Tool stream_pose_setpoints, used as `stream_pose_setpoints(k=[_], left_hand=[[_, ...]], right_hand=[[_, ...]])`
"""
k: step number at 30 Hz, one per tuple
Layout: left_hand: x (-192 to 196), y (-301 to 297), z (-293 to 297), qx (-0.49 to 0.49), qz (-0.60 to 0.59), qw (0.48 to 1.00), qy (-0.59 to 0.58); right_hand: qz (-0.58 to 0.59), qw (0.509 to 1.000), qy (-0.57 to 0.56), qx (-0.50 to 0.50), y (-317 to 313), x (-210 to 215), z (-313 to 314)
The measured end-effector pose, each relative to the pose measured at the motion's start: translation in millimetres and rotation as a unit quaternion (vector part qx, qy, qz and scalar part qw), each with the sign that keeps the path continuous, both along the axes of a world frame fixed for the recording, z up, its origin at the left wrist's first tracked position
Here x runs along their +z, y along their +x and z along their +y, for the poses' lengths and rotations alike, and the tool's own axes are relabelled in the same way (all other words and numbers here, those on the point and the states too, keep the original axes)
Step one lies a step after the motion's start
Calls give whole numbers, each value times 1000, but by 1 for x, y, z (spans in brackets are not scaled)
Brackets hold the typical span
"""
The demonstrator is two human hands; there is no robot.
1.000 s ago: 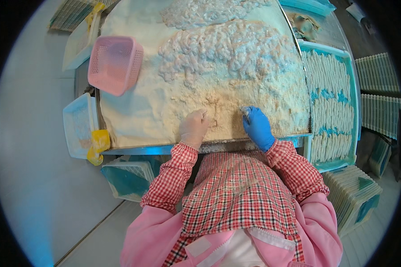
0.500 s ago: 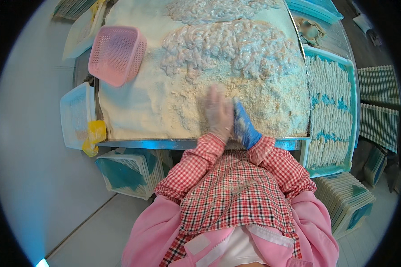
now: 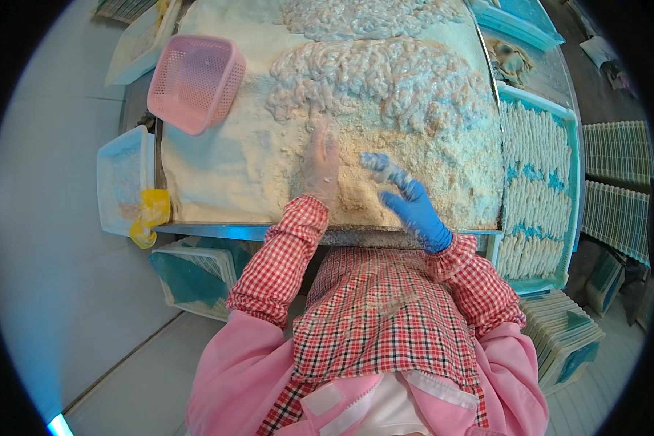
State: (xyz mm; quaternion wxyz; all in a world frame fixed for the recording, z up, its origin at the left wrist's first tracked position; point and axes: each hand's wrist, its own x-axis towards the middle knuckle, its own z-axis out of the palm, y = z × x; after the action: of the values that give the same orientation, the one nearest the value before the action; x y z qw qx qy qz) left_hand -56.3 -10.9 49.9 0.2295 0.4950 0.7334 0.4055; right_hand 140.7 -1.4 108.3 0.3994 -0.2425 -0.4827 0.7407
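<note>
My left hand (image 3: 320,171), in a thin see-through glove, lies with fingers stretched out on the pale crumbs (image 3: 443,171) at the table's near side. My right hand (image 3: 410,203) wears a blue glove dusted with crumbs. Its thumb stands apart from the bent fingers, and I see nothing in it. Between the hands the crumbs form a low mound. Just beyond lies a wide heap of wet, pale, glossy strips (image 3: 370,76), with a second such heap (image 3: 370,16) farther off.
A pink perforated basket (image 3: 196,83) stands on the far left. Beside the table are a white bin (image 3: 127,178) with a yellow cloth (image 3: 151,216), and on the right a turquoise tray (image 3: 536,189) of coated strips in rows. Stacked trays (image 3: 557,330) stand below; slatted mats (image 3: 616,151) lie farther right.
My hands were pressed together over the crumbs and have parted. The left moved left onto the crumbs; the right moved slightly right, its fingers opening.
</note>
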Motion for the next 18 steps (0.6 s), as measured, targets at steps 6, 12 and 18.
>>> stream_pose_setpoints(k=[6,12,18], left_hand=[[22,-22,-45,-1,-36,955,-295],[-8,-22,-65,-281,433,856,36],[30,-38,-72,-305,334,875,-172]], right_hand=[[-243,965,53,-79,67,-68,-2],[-535,769,349,-23,32,-57,-8],[-687,682,204,148,-16,-47,2]])
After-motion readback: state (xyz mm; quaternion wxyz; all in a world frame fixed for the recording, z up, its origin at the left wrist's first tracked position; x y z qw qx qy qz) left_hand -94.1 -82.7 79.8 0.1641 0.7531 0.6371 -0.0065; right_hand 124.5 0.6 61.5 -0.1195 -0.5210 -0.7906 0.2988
